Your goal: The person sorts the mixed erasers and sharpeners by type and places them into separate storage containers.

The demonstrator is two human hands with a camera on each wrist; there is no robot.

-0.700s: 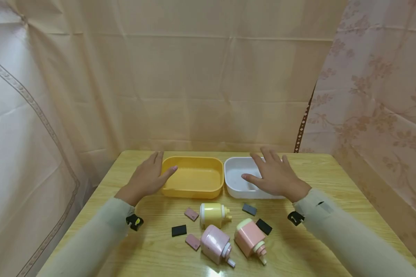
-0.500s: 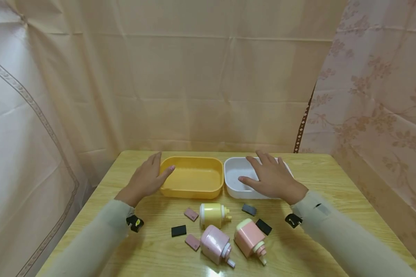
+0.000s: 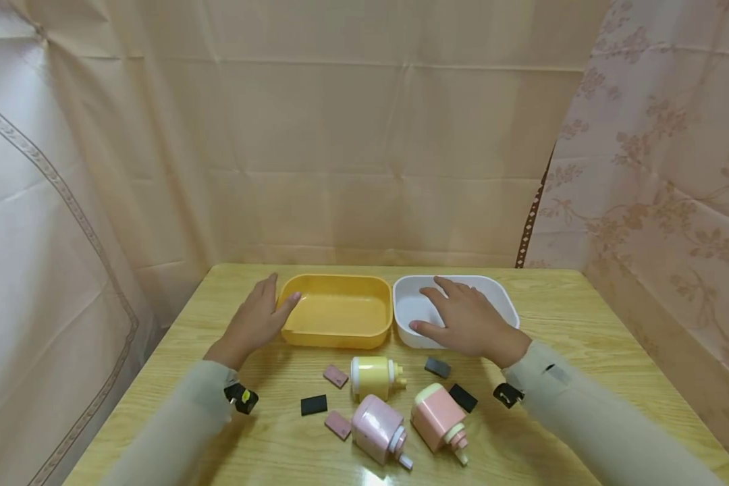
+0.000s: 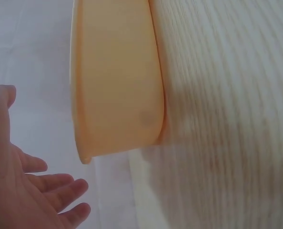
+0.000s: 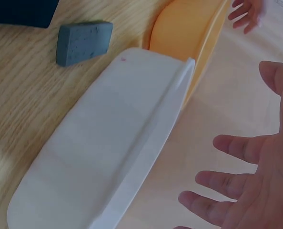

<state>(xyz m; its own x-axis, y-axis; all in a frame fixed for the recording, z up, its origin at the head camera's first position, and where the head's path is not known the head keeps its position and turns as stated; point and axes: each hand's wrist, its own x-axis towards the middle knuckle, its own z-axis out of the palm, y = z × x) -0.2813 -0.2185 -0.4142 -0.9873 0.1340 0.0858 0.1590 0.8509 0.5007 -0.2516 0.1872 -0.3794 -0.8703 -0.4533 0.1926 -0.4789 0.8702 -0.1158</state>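
Observation:
My left hand [image 3: 254, 322] hovers at the left end of a yellow plastic tray [image 3: 340, 341], fingers spread and holding nothing. In the left wrist view its fingertips stay apart from the tray's wall [image 4: 117, 76]. Over the white plastic tray [image 3: 410, 297] is my right hand [image 3: 469, 321], its fingers loosely spread with nothing in them. The right wrist view shows that palm [image 5: 256, 186] apart from the white tray's rim. Both trays stand side by side near the table's back edge.
In front lie a yellow bottle [image 3: 372, 378], a lilac bottle [image 3: 376, 428] and a pink bottle [image 3: 437, 415], all with nozzles. Around them are two pink blocks [image 3: 335, 376], two black blocks [image 3: 314, 405] and a grey block [image 3: 437, 367]. Curtains hang behind the wooden table [image 3: 267, 439].
My right hand has moved left and nearer to me over the white tray, uncovering its right end. My left hand has shifted slightly left and down. Trays, bottles and blocks have stayed put.

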